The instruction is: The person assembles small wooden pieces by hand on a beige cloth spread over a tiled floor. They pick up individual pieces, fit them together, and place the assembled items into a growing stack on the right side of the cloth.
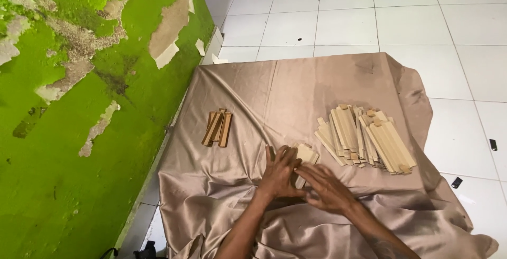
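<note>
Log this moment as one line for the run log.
left hand: on small stack of pale wooden strips | right hand: touching same stack | surface: tan satin cloth | right: big strip pile

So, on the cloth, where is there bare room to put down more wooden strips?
The far part of the cloth is bare, beyond the small brown bundle and the big pale pile. A bare strip also lies between those two. Near the person it is crowded: the left hand and right hand press on a few strips.
</note>
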